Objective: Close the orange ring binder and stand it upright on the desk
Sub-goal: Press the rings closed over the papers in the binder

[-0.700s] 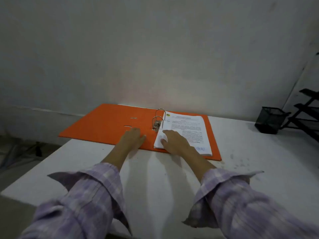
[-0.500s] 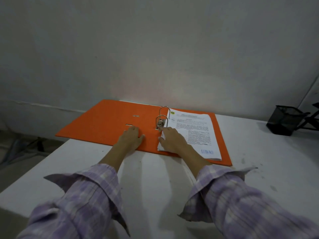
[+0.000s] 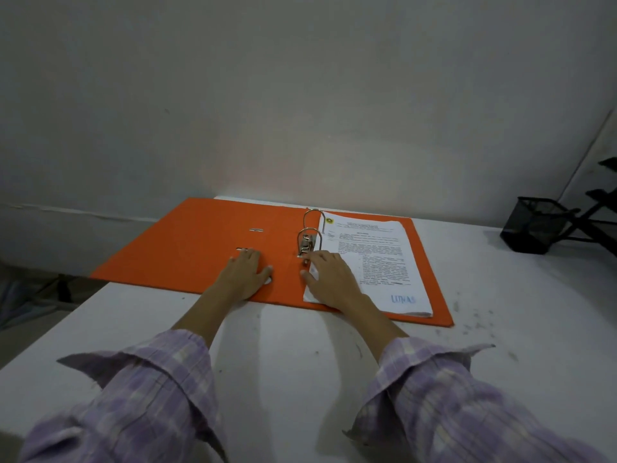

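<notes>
The orange ring binder (image 3: 187,242) lies open and flat on the white desk (image 3: 287,355), its left cover overhanging the desk's left edge. Two metal rings and a lever clip (image 3: 309,240) stand at its spine. A stack of printed pages (image 3: 377,259) rests on the right cover, threaded on the rings. My left hand (image 3: 245,274) lies flat, palm down, on the orange cover just left of the spine. My right hand (image 3: 330,277) rests flat on the near left corner of the pages, fingertips beside the lever clip. Neither hand grips anything.
A black mesh pen holder (image 3: 534,227) stands at the back right of the desk, with a black tiered rack (image 3: 601,222) beside it at the frame edge. A grey wall (image 3: 300,95) rises right behind the binder. The floor drops away past the desk's left edge.
My right hand slid a little forward along the pages toward the lever clip. The camera view shifted slightly; my left hand stays on the left cover.
</notes>
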